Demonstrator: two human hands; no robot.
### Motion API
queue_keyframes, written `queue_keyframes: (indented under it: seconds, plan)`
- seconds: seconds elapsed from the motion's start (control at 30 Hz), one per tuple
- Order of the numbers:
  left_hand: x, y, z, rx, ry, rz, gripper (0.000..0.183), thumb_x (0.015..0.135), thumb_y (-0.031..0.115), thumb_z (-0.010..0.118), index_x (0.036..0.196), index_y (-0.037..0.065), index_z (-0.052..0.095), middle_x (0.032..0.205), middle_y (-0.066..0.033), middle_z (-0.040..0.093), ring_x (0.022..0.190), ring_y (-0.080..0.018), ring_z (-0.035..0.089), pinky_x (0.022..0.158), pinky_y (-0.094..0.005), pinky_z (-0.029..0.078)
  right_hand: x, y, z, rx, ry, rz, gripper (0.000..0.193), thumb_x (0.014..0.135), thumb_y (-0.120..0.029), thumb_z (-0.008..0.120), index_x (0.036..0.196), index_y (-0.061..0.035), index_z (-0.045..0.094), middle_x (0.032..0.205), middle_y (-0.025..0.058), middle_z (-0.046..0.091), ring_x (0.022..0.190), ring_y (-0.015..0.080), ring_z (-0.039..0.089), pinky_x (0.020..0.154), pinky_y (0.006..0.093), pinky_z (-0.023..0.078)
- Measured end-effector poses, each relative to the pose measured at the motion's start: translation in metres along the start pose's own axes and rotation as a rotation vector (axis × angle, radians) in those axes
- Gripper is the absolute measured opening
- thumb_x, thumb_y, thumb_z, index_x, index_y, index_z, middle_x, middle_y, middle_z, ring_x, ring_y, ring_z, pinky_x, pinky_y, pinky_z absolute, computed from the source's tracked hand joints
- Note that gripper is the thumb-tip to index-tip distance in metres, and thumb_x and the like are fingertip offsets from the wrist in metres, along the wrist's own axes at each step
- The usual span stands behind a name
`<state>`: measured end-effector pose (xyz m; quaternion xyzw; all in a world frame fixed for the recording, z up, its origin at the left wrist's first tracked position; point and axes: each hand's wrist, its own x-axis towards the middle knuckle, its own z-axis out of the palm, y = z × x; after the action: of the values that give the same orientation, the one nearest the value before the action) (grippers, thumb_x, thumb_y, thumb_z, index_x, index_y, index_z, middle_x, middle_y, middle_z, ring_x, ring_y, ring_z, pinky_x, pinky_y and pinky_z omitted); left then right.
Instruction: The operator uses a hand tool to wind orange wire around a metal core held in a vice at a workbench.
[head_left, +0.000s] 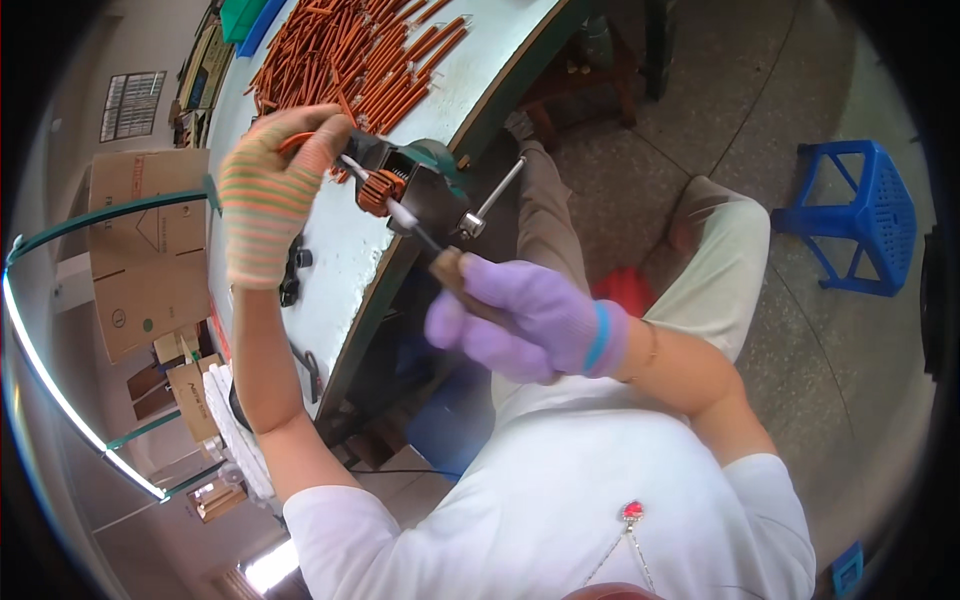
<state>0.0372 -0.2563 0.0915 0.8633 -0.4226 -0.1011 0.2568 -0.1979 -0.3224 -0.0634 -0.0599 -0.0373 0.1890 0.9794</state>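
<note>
My left hand [268, 195], in a striped knitted glove, is closed with its fingers pinched together at the vise's far left side. A bit of orange wire [296, 140] shows at those fingers. My right hand [545, 318], in a purple glove, is wrapped round a tool with a brown handle [462, 282]. Its dark shaft ends in a pale tip, which points at an orange wound coil [380, 190]; whether they touch I cannot tell. That coil sits around a metal rod at the dark bench vise [435, 195], fixed by the table edge.
A heap of orange-brown rods [345, 60] covers the far part of the white table [505, 45]. The vise's metal bar handle [497, 195] sticks out past the table edge. A blue plastic stool [875, 220] stands at the right, and cardboard boxes [150, 250] stack at the left.
</note>
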Motion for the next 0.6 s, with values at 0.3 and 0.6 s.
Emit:
queue_keyframes:
  seconds: [0.3,0.6]
  plan:
    - [-0.003,0.037,0.019,0.638,-0.225,1.035,0.04,0.074,0.018,0.082,0.113,0.013,0.075,0.106,-0.0095,0.07,0.117,-0.0358,0.063,0.11,-0.0552,0.044,-0.088,0.025,-0.014,-0.088,-0.058,-0.021,0.057,0.11,-0.048,0.041,0.102,0.0025,0.068,0.052,-0.0025,0.05,0.037,0.0048,0.039,0.037,0.023,0.029]
    - [-0.01,-0.002,-0.004,-0.257,-0.063,-0.142,0.053,0.082,0.024,0.086,0.13,0.008,0.071,0.108,-0.0109,0.074,0.099,-0.0171,0.068,0.09,-0.033,0.054,-0.052,-0.011,-0.006,-0.122,0.024,0.044,0.049,0.11,-0.042,0.041,0.104,-0.0022,0.069,0.059,-0.001,0.056,0.044,0.0053,0.047,0.039,0.0237,0.036]
